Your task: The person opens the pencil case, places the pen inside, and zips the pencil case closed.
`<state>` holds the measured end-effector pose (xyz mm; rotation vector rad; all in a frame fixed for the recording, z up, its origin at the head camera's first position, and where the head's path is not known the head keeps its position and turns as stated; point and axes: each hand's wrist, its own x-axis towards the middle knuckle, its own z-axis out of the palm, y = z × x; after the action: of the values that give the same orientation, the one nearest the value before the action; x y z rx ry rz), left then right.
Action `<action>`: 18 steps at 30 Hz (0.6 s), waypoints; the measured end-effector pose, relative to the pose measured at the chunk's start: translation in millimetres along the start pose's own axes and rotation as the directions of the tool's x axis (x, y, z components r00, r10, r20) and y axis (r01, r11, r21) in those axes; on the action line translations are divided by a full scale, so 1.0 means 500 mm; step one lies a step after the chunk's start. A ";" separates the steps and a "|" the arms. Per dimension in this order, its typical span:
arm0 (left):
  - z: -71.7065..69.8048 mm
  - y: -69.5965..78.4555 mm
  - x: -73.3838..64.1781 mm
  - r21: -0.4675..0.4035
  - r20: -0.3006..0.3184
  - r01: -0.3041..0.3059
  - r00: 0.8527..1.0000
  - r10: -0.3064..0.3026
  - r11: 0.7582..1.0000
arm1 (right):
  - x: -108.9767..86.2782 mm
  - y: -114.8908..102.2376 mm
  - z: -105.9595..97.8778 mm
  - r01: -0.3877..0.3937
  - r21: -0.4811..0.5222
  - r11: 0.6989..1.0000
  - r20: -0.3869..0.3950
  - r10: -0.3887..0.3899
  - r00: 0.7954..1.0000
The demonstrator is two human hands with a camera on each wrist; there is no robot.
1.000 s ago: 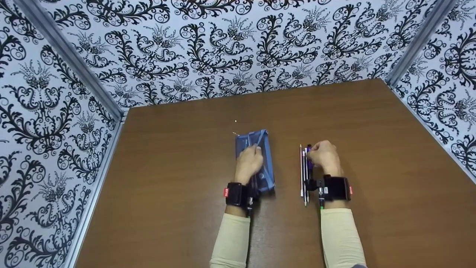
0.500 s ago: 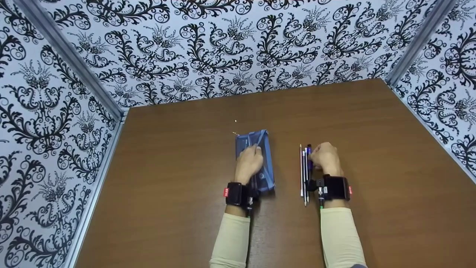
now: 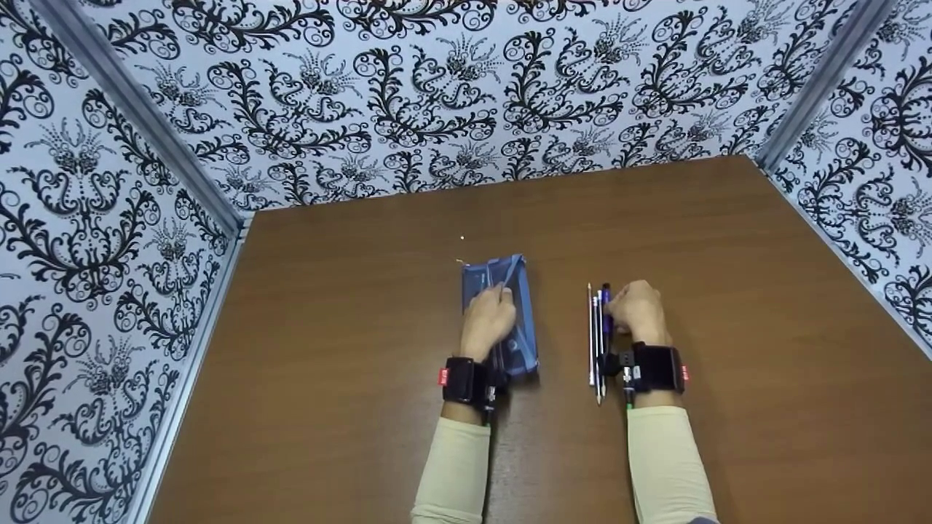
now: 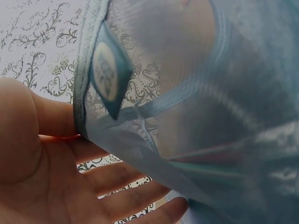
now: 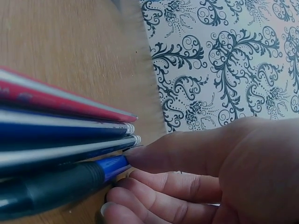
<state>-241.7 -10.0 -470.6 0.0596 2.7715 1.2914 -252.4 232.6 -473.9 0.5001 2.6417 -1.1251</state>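
A blue see-through mesh pencil case (image 3: 524, 306) lies near the middle of the table. My left hand (image 3: 489, 316) pinches its edge between thumb and index finger; the other fingers extend underneath in the left wrist view. A label (image 4: 110, 70) hangs by that edge. To the right, a red-and-white pencil (image 5: 70, 98), a blue-and-white pencil (image 5: 70, 123) and a dark-and-white pencil (image 5: 84, 151) lie side by side. Against them lies a thick dark pen (image 5: 51, 186) with a blue section. My right hand (image 3: 641, 309) pinches that blue section; its far end is hidden.
The brown wooden table (image 3: 349, 306) is enclosed by a patterned back wall (image 3: 451, 94) and side walls. Bare wood lies between the pencil case and the pencils. A tiny bright speck (image 3: 461, 237) shows beyond the pencil case.
My right hand has shifted very slightly right and towards me, so more of the purple-blue pen shows beside it. The left hand and pencil case look still.
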 end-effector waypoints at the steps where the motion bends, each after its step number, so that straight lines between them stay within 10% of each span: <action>1: 0.000 0.000 0.000 0.000 -0.001 -0.003 1.000 0.003 1.000 | -0.001 0.000 0.000 -0.006 0.005 1.000 -0.001 0.006 1.000; 18: 0.001 -0.001 0.002 0.007 -0.001 -0.005 1.000 0.005 1.000 | 0.002 0.007 0.011 -0.004 0.024 1.000 -0.038 0.005 0.999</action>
<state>-242.8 -9.8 -471.6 0.0665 2.7792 1.2830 -251.6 231.0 -480.3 0.5373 2.6608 -1.1579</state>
